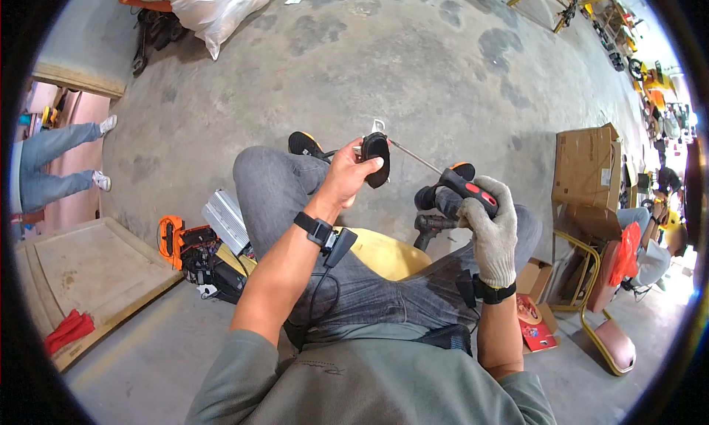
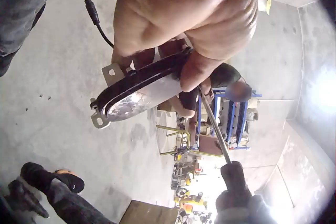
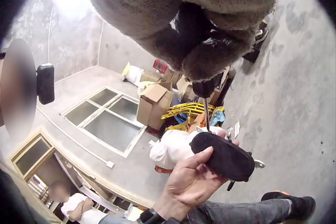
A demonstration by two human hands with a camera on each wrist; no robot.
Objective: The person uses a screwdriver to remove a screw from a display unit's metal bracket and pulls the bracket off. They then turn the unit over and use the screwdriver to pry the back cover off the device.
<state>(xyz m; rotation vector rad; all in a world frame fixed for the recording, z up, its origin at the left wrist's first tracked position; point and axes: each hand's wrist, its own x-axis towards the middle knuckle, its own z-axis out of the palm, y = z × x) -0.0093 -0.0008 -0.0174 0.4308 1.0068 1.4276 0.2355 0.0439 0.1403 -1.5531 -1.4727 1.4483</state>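
My bare left hand [image 1: 346, 175] grips an oval black-cased lamp [image 1: 377, 161] in front of my knees, thumb across one face. In the left wrist view the lamp [image 2: 142, 90] shows its clear lens, metal bracket tabs, and a short cable with a black connector [image 2: 92, 11]. My right hand [image 1: 493, 229], in a knitted glove, holds a screwdriver [image 1: 470, 192] by its black and red handle. Its long shaft reaches toward the lamp, with the tip right at the lamp's edge in the head view. In the right wrist view the lamp's dark side [image 3: 223, 157] faces the camera.
A power drill [image 1: 432, 229] lies between my legs, beside a yellow surface [image 1: 384, 251]. Tools and an orange item [image 1: 170, 242] sit at my left. Cardboard boxes [image 1: 586, 166] and a folding chair [image 1: 611, 344] stand at right. Another person's legs [image 1: 63, 159] are at far left.
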